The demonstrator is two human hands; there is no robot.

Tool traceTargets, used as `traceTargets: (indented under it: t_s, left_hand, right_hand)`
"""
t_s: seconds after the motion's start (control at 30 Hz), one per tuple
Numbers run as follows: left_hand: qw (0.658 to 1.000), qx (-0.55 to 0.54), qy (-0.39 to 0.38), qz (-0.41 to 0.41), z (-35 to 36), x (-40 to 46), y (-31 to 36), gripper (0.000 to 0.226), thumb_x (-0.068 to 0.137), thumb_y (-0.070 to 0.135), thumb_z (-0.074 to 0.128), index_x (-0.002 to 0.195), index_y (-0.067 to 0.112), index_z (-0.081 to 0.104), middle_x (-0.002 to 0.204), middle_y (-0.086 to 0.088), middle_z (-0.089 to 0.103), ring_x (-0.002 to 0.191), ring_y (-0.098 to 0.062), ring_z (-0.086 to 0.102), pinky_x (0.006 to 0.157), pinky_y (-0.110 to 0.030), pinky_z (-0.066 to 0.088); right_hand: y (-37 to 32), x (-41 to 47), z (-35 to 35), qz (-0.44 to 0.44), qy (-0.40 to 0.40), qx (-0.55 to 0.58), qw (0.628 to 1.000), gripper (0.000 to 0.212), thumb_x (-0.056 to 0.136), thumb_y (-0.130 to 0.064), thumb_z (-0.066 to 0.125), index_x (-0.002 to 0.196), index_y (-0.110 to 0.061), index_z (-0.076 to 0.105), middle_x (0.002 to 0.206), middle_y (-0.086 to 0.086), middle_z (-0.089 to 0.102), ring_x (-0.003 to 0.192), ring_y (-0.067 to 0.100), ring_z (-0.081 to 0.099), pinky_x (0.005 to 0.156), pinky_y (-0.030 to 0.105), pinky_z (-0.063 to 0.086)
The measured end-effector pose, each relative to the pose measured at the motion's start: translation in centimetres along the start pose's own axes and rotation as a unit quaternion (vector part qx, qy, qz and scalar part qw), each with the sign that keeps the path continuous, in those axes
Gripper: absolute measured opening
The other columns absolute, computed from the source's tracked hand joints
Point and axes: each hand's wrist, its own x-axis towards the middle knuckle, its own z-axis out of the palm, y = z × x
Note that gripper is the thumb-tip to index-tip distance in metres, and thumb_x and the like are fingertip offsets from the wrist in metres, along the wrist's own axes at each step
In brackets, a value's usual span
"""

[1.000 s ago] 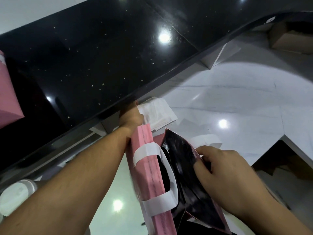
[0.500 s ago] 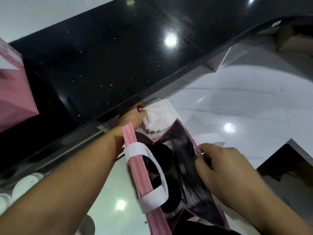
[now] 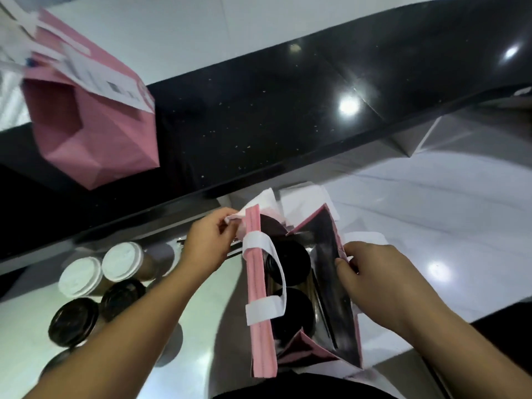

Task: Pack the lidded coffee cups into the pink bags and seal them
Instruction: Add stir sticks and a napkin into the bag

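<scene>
While the right hand [image 3: 383, 283] is pinching the open pink bag's [image 3: 260, 286] right rim, the left hand [image 3: 208, 246] is pinching white paper [image 3: 253, 208] at its far corner; two black-lidded cups [image 3: 288, 266] are sitting inside, on the worktop [image 3: 201, 367].

Two pink bags are in view: an open pink bag [image 3: 260, 286] at six o'clock and a closed pink bag [image 3: 95, 122] at ten o'clock on the black counter [image 3: 288, 110]. Inside the open bag sit two black-lidded cups [image 3: 290, 266]. At eight o'clock stand four more cups: two white-lidded cups [image 3: 122, 262] and two dark-lidded cups [image 3: 73, 321]. A possible fifth below them is too blurred to count. Two hands appear, the left hand [image 3: 205, 246] and right hand [image 3: 377, 280]. The open bag shows two white handles [image 3: 266, 272].
</scene>
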Motion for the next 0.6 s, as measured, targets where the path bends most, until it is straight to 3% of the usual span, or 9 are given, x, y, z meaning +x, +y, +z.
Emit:
traceTargets:
  t_s: [0.13,0.27,0.33,0.4,0.53,0.6]
  left_hand:
    - [0.993,-0.022,0.105,0.058,-4.5,-3.6,3.0,0.014,0.097,0.039,0.054,0.101,0.046,0.066,0.084,0.019,0.070,0.067,0.000,0.062,0.056,-0.021,0.047]
    - [0.983,-0.097,0.125,0.098,-8.5,-6.8,8.6,0.014,0.100,0.033,0.056,0.104,0.032,0.069,0.083,0.011,0.069,0.069,0.000,0.058,0.058,-0.013,0.044]
    - [0.979,-0.141,0.075,0.128,-9.6,-8.4,11.8,0.015,0.099,0.023,0.057,0.101,0.030,0.070,0.085,0.010,0.070,0.074,0.001,0.061,0.062,-0.012,0.047]
    - [0.980,-0.145,-0.023,0.136,-9.9,-9.6,14.4,0.020,0.096,0.016,0.058,0.100,0.031,0.071,0.087,0.008,0.071,0.078,-0.004,0.064,0.067,-0.021,0.052]
    - [0.972,0.031,-0.222,0.071,-7.5,-10.4,17.1,0.016,0.096,0.025,0.055,0.097,0.037,0.066,0.092,0.011,0.070,0.083,-0.012,0.070,0.073,-0.043,0.060]
    - [0.960,0.107,-0.254,0.048,-5.3,-10.2,17.6,0.015,0.099,0.026,0.053,0.095,0.036,0.063,0.088,0.011,0.067,0.079,-0.011,0.067,0.065,-0.037,0.055]
  right_hand:
    - [-0.1,0.0,-0.1,-0.029,0.002,-0.019,0.999,0.034,0.097,-0.036,0.049,0.068,-0.020,0.054,0.057,-0.001,0.060,0.056,0.016,0.057,0.052,0.034,0.046]
    - [-0.3,0.1,-0.3,-0.047,-0.006,-0.021,0.999,0.035,0.097,-0.037,0.050,0.067,-0.019,0.055,0.055,0.000,0.059,0.053,0.017,0.056,0.050,0.034,0.044]
    - [-0.4,0.0,-0.3,-0.056,-0.013,-0.020,0.998,0.035,0.098,-0.037,0.050,0.068,-0.019,0.058,0.058,0.000,0.061,0.054,0.018,0.058,0.051,0.036,0.047]
    - [-0.4,0.0,-0.6,-0.061,-0.027,-0.005,0.998,0.036,0.098,-0.038,0.051,0.070,-0.019,0.061,0.060,0.000,0.063,0.057,0.020,0.062,0.055,0.039,0.055]
    - [0.0,0.0,-1.2,-0.073,-0.082,0.026,0.994,0.013,0.088,-0.022,0.060,0.076,-0.018,0.063,0.075,-0.001,0.069,0.069,0.023,0.069,0.064,0.043,0.060]
    - [0.2,0.0,-1.2,-0.082,-0.068,-0.022,0.994,0.011,0.086,-0.022,0.062,0.076,-0.018,0.061,0.075,-0.002,0.066,0.069,0.020,0.064,0.062,0.039,0.057]
